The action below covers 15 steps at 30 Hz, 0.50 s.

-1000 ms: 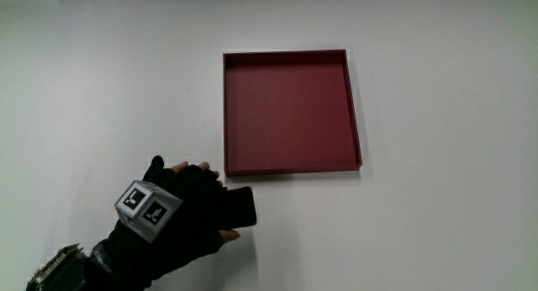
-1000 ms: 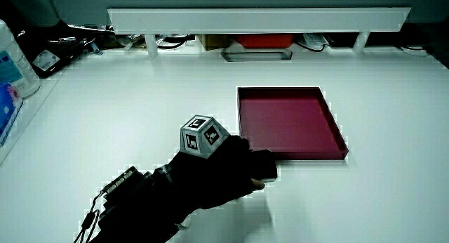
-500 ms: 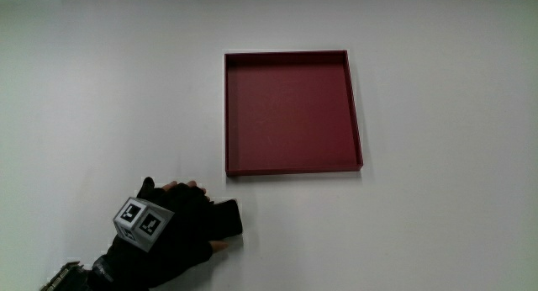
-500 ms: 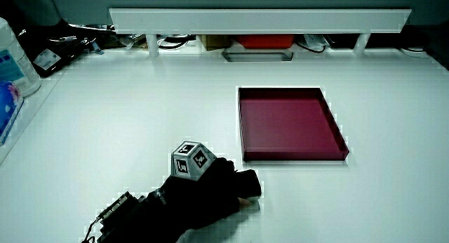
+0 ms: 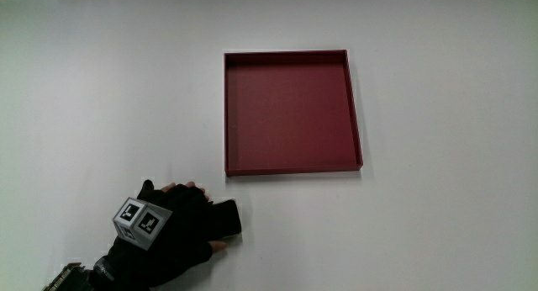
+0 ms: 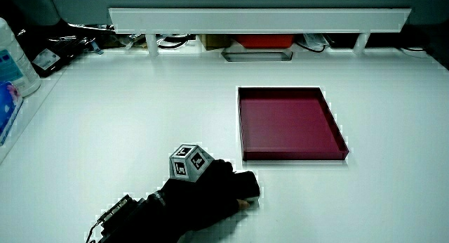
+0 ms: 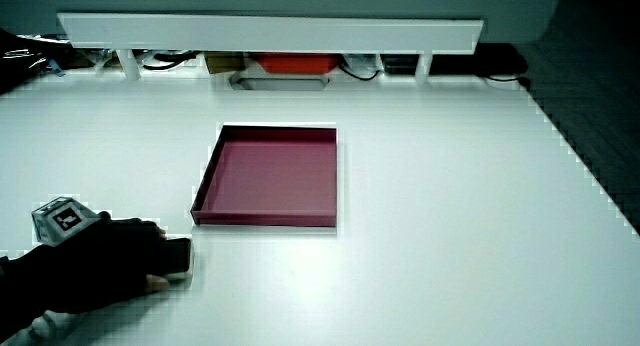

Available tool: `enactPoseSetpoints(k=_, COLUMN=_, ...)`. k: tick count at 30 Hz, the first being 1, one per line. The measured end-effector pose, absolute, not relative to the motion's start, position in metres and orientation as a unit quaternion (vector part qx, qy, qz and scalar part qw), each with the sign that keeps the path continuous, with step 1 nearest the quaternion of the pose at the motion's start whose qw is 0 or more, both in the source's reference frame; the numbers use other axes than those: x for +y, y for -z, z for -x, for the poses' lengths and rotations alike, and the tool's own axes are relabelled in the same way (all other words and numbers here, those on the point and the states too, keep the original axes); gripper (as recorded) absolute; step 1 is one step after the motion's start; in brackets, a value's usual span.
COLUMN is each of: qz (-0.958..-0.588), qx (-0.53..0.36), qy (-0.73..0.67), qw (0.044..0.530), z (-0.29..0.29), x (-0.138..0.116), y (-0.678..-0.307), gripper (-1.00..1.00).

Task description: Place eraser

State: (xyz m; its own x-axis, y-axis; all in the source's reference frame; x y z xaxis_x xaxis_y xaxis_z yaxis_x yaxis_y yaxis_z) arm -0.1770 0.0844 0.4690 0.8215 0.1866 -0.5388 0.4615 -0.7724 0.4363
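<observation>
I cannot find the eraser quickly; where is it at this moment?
The dark eraser sits under the fingers of the hand on the white table, nearer to the person than the empty red tray and outside it.

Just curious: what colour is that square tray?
Dark red tray, clearest in the main view.

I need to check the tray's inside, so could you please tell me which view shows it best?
The main view: it looks straight down into the red tray, showing its whole floor bare. In both side views the near wall hides a strip of floor.
</observation>
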Motion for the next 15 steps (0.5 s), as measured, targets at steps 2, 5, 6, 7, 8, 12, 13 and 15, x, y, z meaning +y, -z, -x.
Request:
enactPoseSetpoints(k=2, qz=-0.912, qx=0.172, qy=0.240, qw=0.286, z=0.1778, x=0.0849, y=-0.4701, gripper=-0.23)
enactPoseSetpoints(k=5, qz=-0.910, qx=0.173, qy=0.240, qw=0.291, z=0.1774, x=0.0842, y=-0.4700, gripper=-0.35)
enactPoseSetpoints(k=6, qz=-0.910, qx=0.174, qy=0.238, qw=0.291, z=0.1772, x=0.0844, y=-0.4706, gripper=-0.38)
enactPoseSetpoints(k=7, qz=-0.907, qx=0.174, qy=0.242, qw=0.297, z=0.1767, x=0.0839, y=-0.4703, gripper=-0.42)
enactPoseSetpoints(k=8, qz=-0.906, qx=0.168, qy=0.246, qw=0.300, z=0.1779, x=0.0851, y=-0.4732, gripper=-0.46)
enactPoseSetpoints(k=12, qz=-0.909, qx=0.177, qy=0.235, qw=0.296, z=0.1762, x=0.0840, y=-0.4670, gripper=-0.62)
enactPoseSetpoints(k=13, qz=-0.908, qx=0.177, qy=0.240, qw=0.294, z=0.1779, x=0.0846, y=-0.4690, gripper=-0.65)
enactPoseSetpoints(k=15, qz=-0.904, qx=0.179, qy=0.245, qw=0.302, z=0.1795, x=0.0834, y=-0.4662, gripper=-0.73)
